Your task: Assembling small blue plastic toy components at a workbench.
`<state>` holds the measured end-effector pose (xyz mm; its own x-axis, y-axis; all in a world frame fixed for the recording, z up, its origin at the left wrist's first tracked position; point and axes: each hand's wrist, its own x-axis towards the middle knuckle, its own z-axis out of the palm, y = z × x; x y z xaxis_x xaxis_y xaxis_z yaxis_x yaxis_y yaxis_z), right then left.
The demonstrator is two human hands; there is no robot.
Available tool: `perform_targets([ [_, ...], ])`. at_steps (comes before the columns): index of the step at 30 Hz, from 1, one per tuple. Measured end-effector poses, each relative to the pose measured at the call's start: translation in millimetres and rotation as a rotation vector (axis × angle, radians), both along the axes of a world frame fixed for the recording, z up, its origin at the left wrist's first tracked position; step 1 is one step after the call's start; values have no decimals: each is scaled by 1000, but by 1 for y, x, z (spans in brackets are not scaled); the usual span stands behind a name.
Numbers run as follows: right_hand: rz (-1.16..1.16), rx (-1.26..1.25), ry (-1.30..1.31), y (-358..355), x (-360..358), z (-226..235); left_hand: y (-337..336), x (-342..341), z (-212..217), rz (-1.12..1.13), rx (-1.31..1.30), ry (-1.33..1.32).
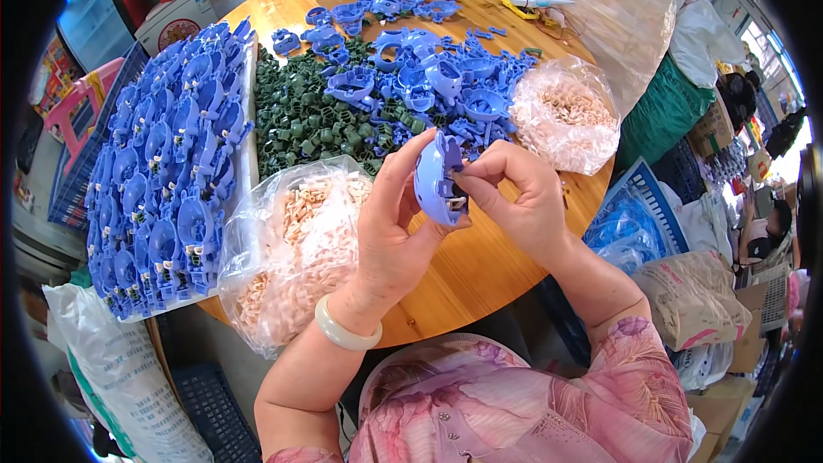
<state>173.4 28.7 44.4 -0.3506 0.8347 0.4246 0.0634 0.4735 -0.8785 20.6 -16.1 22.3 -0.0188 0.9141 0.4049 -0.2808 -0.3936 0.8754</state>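
Two clear plastic bags of small beige parts lie on the round wooden tabletop (480,270): one near bag (291,249) and one far bag (566,111). One blue plastic shell (437,178) is gripped between two hands, the left hand (390,223) and the right hand (514,197). The stacked blue shells (167,180), loose blue parts (420,69) and green parts (309,120) are too numerous to count.

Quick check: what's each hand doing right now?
Left hand: closed on the blue plastic part.
Right hand: fingertips pinched at the same part's edge.
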Motion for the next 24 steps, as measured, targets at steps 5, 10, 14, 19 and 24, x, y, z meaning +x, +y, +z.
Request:
perform_targets([
  [5,13,46,-43,4,0,-1,3,-2,-3,-3,18,36],
  [10,52,-115,31,0,3,7,7,-10,-1,-167,-95,-205],
  [14,-38,-134,47,11,11,26,11,-17,-2,-382,-247,-381],
  [19,177,-238,19,34,2,32,14,-16,-9,-686,-376,-476],
  [24,137,-108,-111,52,4,5,13,-11,-8,-163,-368,-154],
])
